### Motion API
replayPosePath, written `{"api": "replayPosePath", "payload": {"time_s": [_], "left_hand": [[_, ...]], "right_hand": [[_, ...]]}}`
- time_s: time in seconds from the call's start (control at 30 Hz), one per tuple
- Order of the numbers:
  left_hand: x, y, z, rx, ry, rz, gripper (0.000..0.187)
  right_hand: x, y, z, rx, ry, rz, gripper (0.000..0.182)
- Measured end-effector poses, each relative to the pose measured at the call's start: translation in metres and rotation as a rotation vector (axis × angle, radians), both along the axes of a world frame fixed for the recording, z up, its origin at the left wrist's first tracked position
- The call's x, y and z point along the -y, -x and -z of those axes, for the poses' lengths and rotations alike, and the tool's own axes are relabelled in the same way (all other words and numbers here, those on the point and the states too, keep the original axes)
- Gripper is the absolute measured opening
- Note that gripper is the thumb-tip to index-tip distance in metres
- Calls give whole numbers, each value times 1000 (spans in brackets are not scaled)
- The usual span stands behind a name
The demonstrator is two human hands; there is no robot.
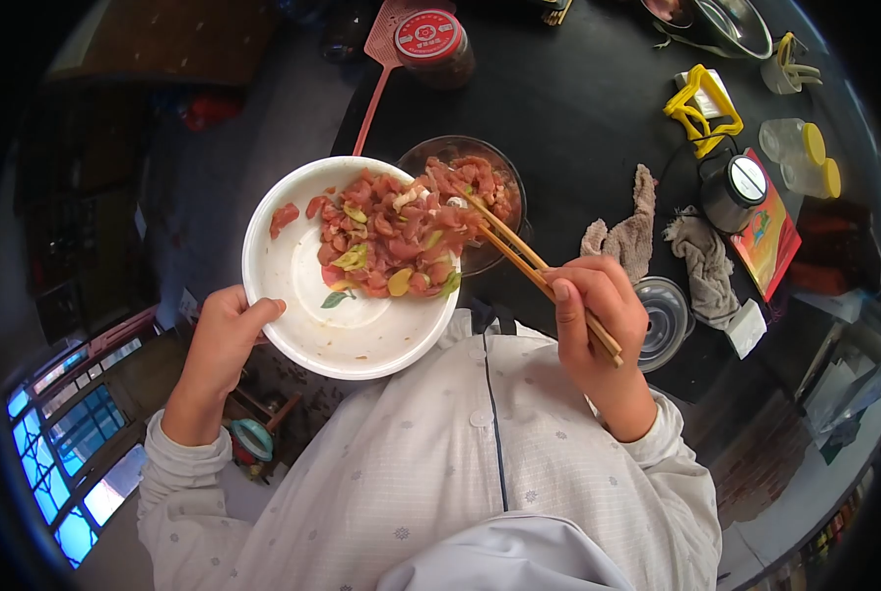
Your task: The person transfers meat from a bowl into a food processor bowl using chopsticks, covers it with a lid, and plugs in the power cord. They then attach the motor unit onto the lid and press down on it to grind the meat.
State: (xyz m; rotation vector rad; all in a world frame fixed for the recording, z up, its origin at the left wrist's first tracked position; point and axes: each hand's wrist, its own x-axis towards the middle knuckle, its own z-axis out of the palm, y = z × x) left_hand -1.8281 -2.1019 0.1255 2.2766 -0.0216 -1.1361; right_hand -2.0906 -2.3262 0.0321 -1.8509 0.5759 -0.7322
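Pale patterned shirt (460, 473) fills the lower middle of the view, closest to the lens, buttons running up its front. Beyond it, from about 11 to 3 o'clock, spreads the dark countertop (578, 108), the biggest surface in sight.

At 10 o'clock from centre the white bowl (307, 295) is tilted, with a small leaf print on its inner wall. The left hand (226, 340) grips its rim at 7 o'clock of the bowl, thumb hooked over the edge and fingers curled beneath. Chopped raw meat with pale green slices (391, 236) is heaped against the bowl's 2 o'clock rim, spilling over into the glass bowl (504, 182) that sits just behind and under that rim.

The right hand (598, 315), at 3 o'clock, is closed, pinching a pair of wooden chopsticks (519, 251) between thumb and fingers; their tips reach up toward 11 o'clock into the meat pile.

Smaller things lie about the counter: two crumpled rags (632, 231) at 2 o'clock, a red-lidded jar (430, 39) at 12 o'clock, beside it a pink fly swatter (373, 89), a yellow tool (701, 108) at 1 o'clock, two yellow-capped clear bottles (800, 148) further right, and a round glass lid (667, 320) just beside the right hand
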Motion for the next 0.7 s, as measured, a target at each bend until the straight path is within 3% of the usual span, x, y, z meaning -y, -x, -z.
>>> {"api": "replayPosePath", "payload": {"time_s": [0.1,0.2,0.33,0.7], "left_hand": [[4,2,-2,4,17,8,18],[3,0,-2,2,6,35,19],[10,0,-4,2,1,99,19],[17,1,-6,6,18,52,19]], "right_hand": [[12,7,-9,13,-25,18,3],[7,0,-23,55,-164,-171,3],[-20,-25,-9,43,-23,-253,11],[-4,-7,7,68,60,-153,9]]}}
